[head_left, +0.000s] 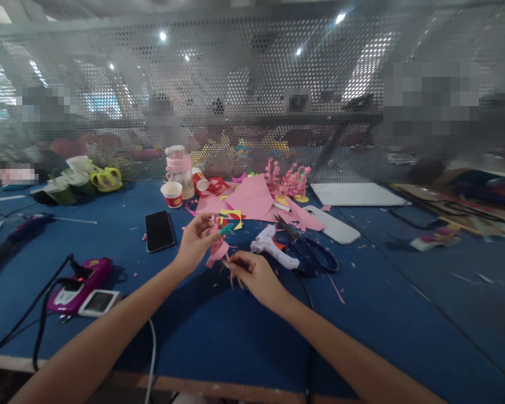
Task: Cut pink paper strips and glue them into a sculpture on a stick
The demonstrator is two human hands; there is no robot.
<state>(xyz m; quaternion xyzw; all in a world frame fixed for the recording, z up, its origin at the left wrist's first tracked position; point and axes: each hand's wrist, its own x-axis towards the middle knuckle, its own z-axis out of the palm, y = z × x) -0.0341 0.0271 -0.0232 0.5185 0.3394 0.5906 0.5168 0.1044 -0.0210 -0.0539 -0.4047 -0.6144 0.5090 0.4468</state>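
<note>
Between both hands is a small pink paper craft piece point(219, 251) with cut, ruffled edges. My left hand point(197, 235) pinches its upper part, and a green bit shows by the thumb. The fingers of my right hand point(252, 272) close on a thin strip at its lower right end. Just right of the hands lie a white glue gun point(273, 247) and dark-handled scissors point(307, 244) with their blades pointing up and left. Behind the hands, pink paper sheets point(250, 197) overlap, with a yellow square point(237, 219) in front.
A black phone point(159, 231) lies left of the hands, near a purple power strip point(81, 286) with cables. Behind stand a red-and-white paper cup point(172, 194), a pink-lidded jar point(179, 168) and pink paper shapes point(288, 179). A white phone point(333, 224) lies right. Perforated metal panel point(252, 84) closes the back.
</note>
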